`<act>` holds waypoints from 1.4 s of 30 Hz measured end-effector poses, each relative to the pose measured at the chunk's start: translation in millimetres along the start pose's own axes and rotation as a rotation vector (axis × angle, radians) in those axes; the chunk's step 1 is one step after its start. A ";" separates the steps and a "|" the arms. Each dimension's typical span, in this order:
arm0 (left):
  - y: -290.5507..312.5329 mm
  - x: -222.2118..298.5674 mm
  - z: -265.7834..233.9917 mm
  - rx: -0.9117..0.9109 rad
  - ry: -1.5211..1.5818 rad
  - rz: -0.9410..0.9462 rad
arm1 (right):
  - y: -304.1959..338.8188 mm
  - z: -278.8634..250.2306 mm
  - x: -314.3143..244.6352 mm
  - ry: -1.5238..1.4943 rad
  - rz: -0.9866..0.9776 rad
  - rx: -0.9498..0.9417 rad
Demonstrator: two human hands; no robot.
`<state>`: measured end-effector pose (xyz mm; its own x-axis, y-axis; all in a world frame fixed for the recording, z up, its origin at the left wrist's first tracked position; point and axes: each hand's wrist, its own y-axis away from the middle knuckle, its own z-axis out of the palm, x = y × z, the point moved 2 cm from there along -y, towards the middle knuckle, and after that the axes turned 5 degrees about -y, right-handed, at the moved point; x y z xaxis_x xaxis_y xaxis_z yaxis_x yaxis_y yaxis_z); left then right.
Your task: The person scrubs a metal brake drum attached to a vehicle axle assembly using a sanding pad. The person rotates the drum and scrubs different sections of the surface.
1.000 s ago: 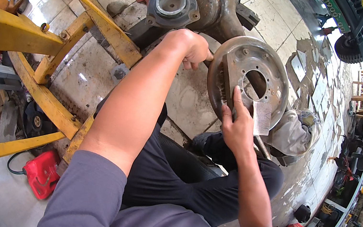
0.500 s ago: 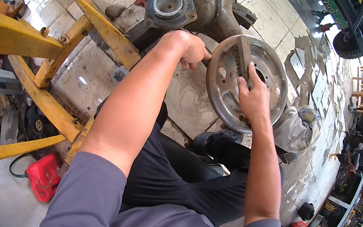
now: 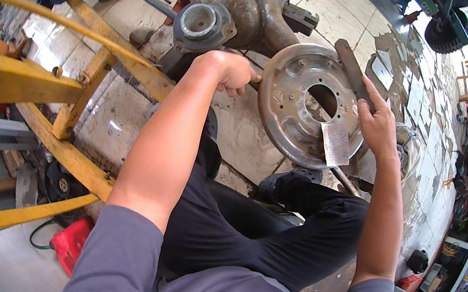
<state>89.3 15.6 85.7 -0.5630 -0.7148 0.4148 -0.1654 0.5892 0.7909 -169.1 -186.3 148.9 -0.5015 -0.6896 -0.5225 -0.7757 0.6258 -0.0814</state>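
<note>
right hand [image 3: 380,127] grips brush [image 3: 351,68] by lower end, at upper-right edge of round metal plate [image 3: 290,96]; left hand [image 3: 228,72] at plate's left rim, can't tell hold. brush shifted rightward from upper face within half second; work likely reaches rim now.

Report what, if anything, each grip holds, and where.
The right grip holds the brush by its near end. The left grip is at the rim of the brake backing plate; whether it holds that is unclear.
</note>
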 end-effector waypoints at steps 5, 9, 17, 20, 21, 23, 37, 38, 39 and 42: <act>2.9 4.2 -0.2 0.004 -0.024 0.013 | 15.9 13.6 62.3 0.244 0.100 -0.025; -0.3 8.4 0.0 0.043 -0.056 -0.024 | 26.1 22.0 84.8 0.154 0.167 -0.042; 6.3 15.8 0.1 0.101 -0.213 0.020 | 37.9 -10.3 27.1 -0.026 0.226 -0.163; 5.7 17.3 1.5 0.107 -0.202 -0.005 | 58.2 -0.2 20.0 0.066 0.191 -0.317; 5.4 19.9 1.3 0.113 -0.196 -0.010 | 59.1 0.6 17.9 0.099 0.185 -0.325; 3.7 20.8 2.0 0.124 -0.201 -0.012 | 60.2 5.7 18.9 0.120 0.153 -0.321; 0.3 15.5 4.1 0.143 -0.211 -0.062 | 28.9 51.3 7.4 -0.048 -0.171 -0.226; -0.8 15.7 3.8 0.163 -0.226 -0.041 | 28.6 55.9 8.5 0.019 -0.196 -0.233; -2.0 14.2 4.4 0.182 -0.238 -0.026 | 27.8 59.0 7.4 0.042 -0.151 -0.301; -6.3 9.9 6.7 0.240 -0.271 0.020 | 39.2 71.9 -2.2 0.226 -0.219 -0.254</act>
<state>79.3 7.3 81.8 -0.7568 -0.5955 0.2696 -0.3193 0.6966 0.6424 -170.9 -134.0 85.8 -0.3633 -0.8771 -0.3141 -0.9295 0.3645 0.0571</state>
